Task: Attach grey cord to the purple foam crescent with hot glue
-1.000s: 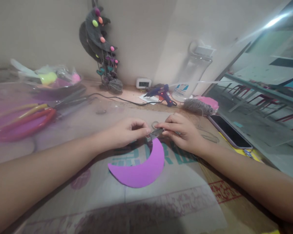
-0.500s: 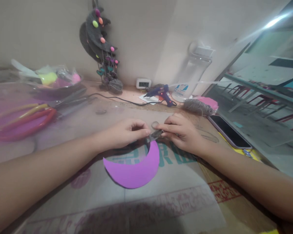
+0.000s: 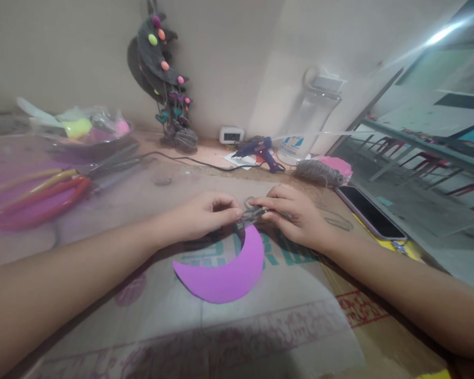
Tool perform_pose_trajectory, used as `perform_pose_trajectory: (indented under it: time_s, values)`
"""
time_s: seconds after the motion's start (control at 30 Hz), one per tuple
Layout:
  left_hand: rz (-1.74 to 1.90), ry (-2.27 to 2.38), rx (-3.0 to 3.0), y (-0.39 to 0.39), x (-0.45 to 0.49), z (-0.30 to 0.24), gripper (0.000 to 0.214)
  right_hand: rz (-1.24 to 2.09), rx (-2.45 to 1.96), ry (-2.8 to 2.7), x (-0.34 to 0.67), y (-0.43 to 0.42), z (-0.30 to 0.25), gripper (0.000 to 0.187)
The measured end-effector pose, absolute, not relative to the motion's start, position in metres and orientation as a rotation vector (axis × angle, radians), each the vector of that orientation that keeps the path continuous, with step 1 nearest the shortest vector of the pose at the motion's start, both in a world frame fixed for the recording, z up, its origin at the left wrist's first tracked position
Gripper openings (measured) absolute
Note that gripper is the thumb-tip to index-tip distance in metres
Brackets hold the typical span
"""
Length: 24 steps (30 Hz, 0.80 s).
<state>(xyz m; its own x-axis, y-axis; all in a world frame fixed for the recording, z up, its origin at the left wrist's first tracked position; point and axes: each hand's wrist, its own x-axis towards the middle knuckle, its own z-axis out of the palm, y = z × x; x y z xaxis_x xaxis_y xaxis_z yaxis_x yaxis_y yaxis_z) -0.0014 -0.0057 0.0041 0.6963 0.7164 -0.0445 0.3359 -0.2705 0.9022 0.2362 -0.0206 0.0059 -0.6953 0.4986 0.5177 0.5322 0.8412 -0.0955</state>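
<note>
- Counter [image 3: 217, 150] is covered by a printed sheet [image 3: 300, 295].
- Purple crescent [image 3: 225, 279] is placed nearside of both hands — upper tip pinched by the left hand [image 3: 213, 213].
- Small grey item [image 3: 254, 215] is gripped by the right hand [image 3: 290, 213] alongside.

A small white rectangular digital clock [image 3: 231, 135] stands against the pale wall [image 3: 229, 68] at the back of the bench [image 3: 211, 151]. Just right of the clock lies a dark-blue plastic glue gun [image 3: 264, 150], its red light lit; its thin black cord [image 3: 169, 155] runs across in front of the clock. Farther right of the clock is a tall clear bottle [image 3: 310, 118], and right and well forward of it a black-screened rectangular phone [image 3: 371, 210]. Left of the clock hangs a dark-grey crescent-shaped ornament [image 3: 149, 55] dotted with coloured balls. Far left and forward of the clock lie red-and-yellow-handled metal scissors [image 3: 74, 192].
</note>
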Motion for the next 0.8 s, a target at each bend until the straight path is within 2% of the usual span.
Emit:
perform_pose_trajectory:
  time_s: [0.37, 0.8]
  values:
    - [0.465, 0.797, 1.859, -0.0055, -0.0034, 0.0021, 0.031, -0.128, -0.715, -2.518, 0.2388, -0.0175, 0.0033, 0.027]
    - [0.464, 0.772, 1.838, -0.0034, -0.0042, 0.0006, 0.031, -0.002, -0.755, -2.506, 0.2375, -0.0174, 0.0046, 0.029]
